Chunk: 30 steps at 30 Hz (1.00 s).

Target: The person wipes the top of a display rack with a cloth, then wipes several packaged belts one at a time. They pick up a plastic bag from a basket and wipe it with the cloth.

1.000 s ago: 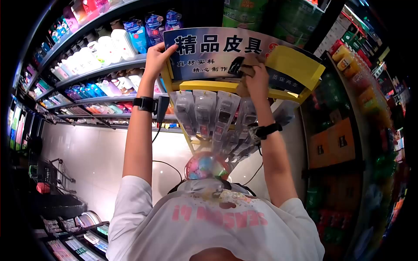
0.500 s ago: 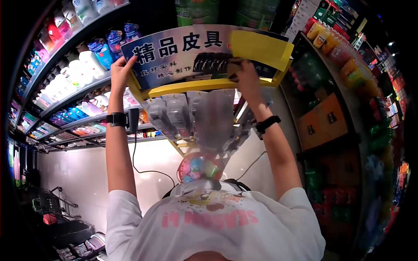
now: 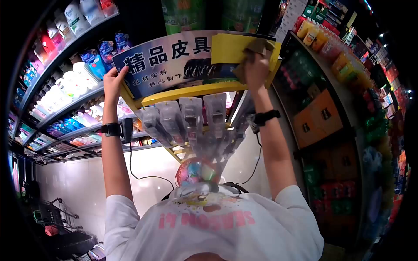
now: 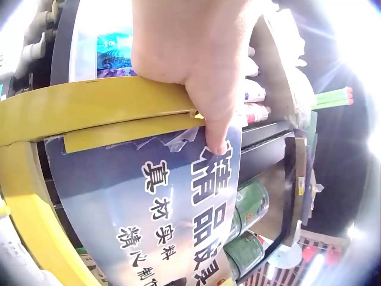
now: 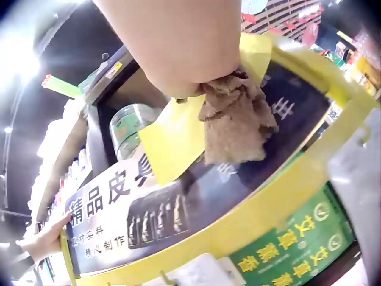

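A curved sign with large dark characters (image 3: 172, 54) spans the top of a yellow-framed rack (image 3: 187, 92). The left hand (image 3: 113, 82) grips the sign's left end; in the left wrist view its thumb (image 4: 219, 134) lies on the printed face beside the yellow frame (image 4: 95, 104). The right hand (image 3: 257, 71) holds a crumpled brown cloth (image 5: 235, 122) against the sign's right part, over the edge of a yellow sheet (image 5: 175, 140). That hand's fingers are mostly hidden by the hand and the cloth in the right wrist view.
Clear hanging packs (image 3: 191, 117) hang below the sign. Shelves of bottles (image 3: 82, 76) stand at left, with drinks (image 3: 320, 37) and cartons (image 3: 318, 119) at right. A colourful ball-like object (image 3: 197, 172) is near the body, and a black cable (image 3: 148, 177) hangs by the rack.
The right hand and cloth have moved right along the sign, from the dark pictures to the yellow sheet. The left hand keeps its grip on the left end. The head view has shifted.
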Each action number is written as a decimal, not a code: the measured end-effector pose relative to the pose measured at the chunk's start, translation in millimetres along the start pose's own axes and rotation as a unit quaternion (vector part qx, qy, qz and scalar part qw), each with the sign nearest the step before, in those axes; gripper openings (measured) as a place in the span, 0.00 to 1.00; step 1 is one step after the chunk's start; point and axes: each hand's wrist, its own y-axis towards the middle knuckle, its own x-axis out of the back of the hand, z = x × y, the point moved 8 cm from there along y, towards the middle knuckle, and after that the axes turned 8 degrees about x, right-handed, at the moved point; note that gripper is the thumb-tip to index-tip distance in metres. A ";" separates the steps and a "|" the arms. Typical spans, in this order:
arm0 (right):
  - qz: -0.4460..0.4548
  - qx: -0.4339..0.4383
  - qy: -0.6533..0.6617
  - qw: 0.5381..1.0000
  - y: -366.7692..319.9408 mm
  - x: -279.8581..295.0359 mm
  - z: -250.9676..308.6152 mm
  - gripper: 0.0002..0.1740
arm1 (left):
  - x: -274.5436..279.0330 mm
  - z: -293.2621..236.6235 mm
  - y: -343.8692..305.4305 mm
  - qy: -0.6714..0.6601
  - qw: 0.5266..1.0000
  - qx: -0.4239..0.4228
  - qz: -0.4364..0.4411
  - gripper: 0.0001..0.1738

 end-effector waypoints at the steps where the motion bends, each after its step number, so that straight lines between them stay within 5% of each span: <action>1: 0.031 0.041 -0.018 0.998 4.8 -16.9 14.2 0.15 | 1.0 0.5 1.4 0.018 1.000 0.008 -0.008 0.10; 3: 0.038 0.146 0.071 0.986 11.3 -47.6 45.5 0.12 | -1.5 -3.4 -0.5 0.010 1.000 -0.005 -0.011 0.10; 6: 0.130 0.155 0.050 0.978 14.0 -58.6 75.5 0.11 | -1.6 -1.1 0.3 -0.003 1.000 -0.003 0.004 0.10; 12: 0.105 0.061 -0.151 0.981 -18.0 -39.4 -5.9 0.15 | -0.8 -4.6 -2.2 0.009 1.000 0.002 -0.014 0.11; 13: 0.034 0.006 -0.076 0.997 -14.4 2.9 -28.5 0.16 | -0.5 -2.7 -0.9 0.021 1.000 0.002 -0.019 0.11; 17: 0.069 0.117 -0.094 0.986 -27.5 32.5 -40.7 0.19 | 2.0 4.0 2.4 -0.002 1.000 -0.006 -0.013 0.11; 18: 0.026 0.084 -0.049 0.995 -27.2 45.8 -40.7 0.18 | 2.3 4.1 2.0 -0.004 1.000 -0.006 -0.020 0.11; 26: 0.032 -0.057 0.073 0.995 -98.5 39.1 -75.9 0.22 | 1.4 2.0 1.3 -0.003 1.000 0.002 -0.028 0.11; 30: 0.042 -0.053 0.099 0.993 -96.0 31.1 -71.1 0.18 | 3.2 -1.6 -0.7 0.041 0.998 -0.016 -0.047 0.11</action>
